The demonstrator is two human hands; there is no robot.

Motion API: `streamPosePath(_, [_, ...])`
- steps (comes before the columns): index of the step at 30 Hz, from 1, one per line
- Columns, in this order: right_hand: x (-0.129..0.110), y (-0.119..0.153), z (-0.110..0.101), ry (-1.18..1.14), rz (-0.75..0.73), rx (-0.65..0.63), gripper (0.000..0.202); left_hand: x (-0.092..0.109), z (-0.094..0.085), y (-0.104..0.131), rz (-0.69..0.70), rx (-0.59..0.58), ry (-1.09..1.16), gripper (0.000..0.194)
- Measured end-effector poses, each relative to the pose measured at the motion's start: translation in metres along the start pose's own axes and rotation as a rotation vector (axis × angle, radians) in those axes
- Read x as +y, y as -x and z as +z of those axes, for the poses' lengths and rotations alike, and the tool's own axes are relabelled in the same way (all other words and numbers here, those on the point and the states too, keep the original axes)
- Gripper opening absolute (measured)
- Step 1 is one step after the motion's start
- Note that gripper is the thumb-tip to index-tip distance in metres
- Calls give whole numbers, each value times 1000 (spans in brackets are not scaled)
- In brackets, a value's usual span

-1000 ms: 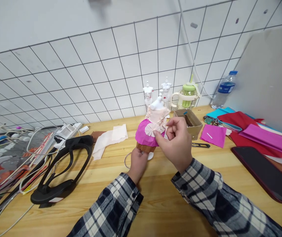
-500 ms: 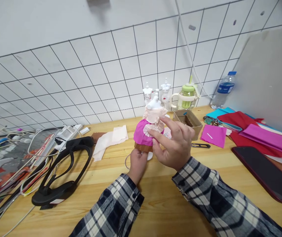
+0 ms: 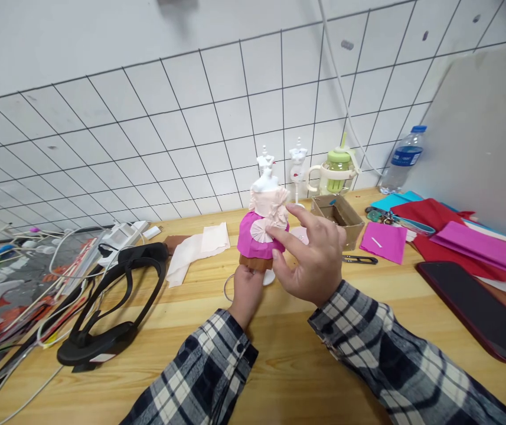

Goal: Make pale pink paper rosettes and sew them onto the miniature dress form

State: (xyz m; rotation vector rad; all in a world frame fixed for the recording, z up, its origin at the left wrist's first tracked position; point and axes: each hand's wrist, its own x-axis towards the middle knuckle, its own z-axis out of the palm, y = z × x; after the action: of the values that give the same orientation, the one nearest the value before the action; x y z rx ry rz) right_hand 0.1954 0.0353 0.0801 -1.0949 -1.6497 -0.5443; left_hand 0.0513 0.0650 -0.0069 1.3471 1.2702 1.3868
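Observation:
A small white mannequin (image 3: 265,183) wears a dress with a pale pink ruffled bodice, a magenta skirt (image 3: 247,236) and a brown lower layer. My left hand (image 3: 248,292) is closed around the mannequin beneath the skirt; its fingers are partly hidden. A pleated pale pink fan piece (image 3: 260,231) lies on the front of the skirt. My right hand (image 3: 317,254) has its fingers apart, with the index fingertip at the fan's right edge and another finger near the ruffles. No item shows between its fingers.
Behind stand another mannequin (image 3: 297,162), a cardboard box (image 3: 350,227), a green-lidded cup (image 3: 338,171) and a water bottle (image 3: 407,159). Small thread snips (image 3: 359,260), coloured sheets (image 3: 383,242) and a phone (image 3: 474,310) lie right. Pale strips (image 3: 197,254) and a black headset frame (image 3: 120,307) are left.
The mannequin has turned and shifted slightly left, so the fan piece and side ruffles show more. My right hand stays close to the skirt with its fingertips slightly moved.

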Motion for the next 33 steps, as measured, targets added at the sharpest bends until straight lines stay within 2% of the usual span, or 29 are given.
streamPosePath(5, [-2, -5, -4, -106, 74, 37, 38, -2, -1, -4, -74, 18, 56, 29])
streamPosePath(8, [-3, -5, -2, -182, 112, -19, 34, -4, -2, -7, -93, 14, 107, 33])
streamPosePath(14, [-9, 0, 10, -531, 520, -208, 18, -4, -2, -7, -63, 20, 25, 29])
streamPosePath(19, [-9, 3, 14, -606, 643, -272, 17, -3, -1, -6, -72, 28, 26, 28])
streamPosePath(21, [-10, 3, 13, -547, 577, -249, 17, -2, -1, -6, -66, 29, 21, 28])
streamPosePath(24, [-14, 4, 8, -351, 289, -184, 17, 1, -2, -5, -51, 34, 0, 28])
streamPosePath(26, [-16, 3, 4, -258, 162, -161, 17, 2, -2, -4, -46, 32, -25, 27])
streamPosePath(30, [-11, -5, -6, -139, 153, -106, 20, -1, -1, -3, -43, -6, -108, 26])
streamPosePath(33, [-2, -14, -13, -35, 157, -121, 26, -5, -1, -4, 18, -37, -157, 26])
